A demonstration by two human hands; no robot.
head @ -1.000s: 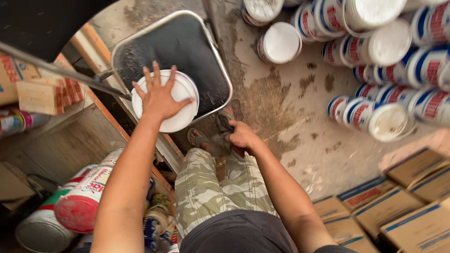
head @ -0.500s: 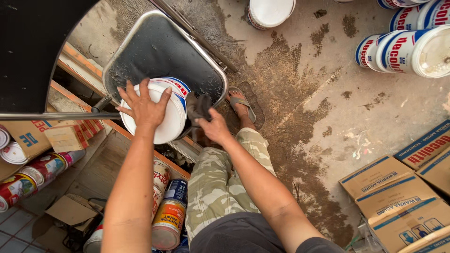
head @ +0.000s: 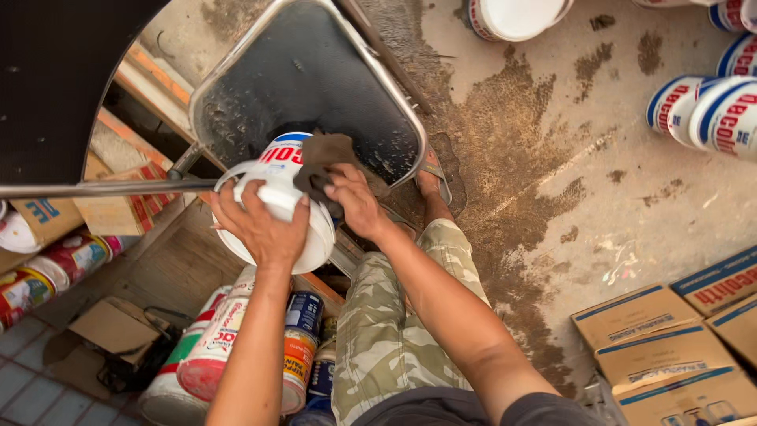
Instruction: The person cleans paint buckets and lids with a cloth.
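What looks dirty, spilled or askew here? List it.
Dark wet-looking stains spread across the concrete floor. The white bucket is tipped on the grimy black chair seat; the left hand steadies it, and the right hand presses a brown rag to it.

Glossy white plastic bucket (head: 277, 207) – a limp brown cloth rag (head: 325, 158) – scuffed black seat on the metal-framed chair (head: 307, 79); rough, stained concrete floor (head: 552, 181).
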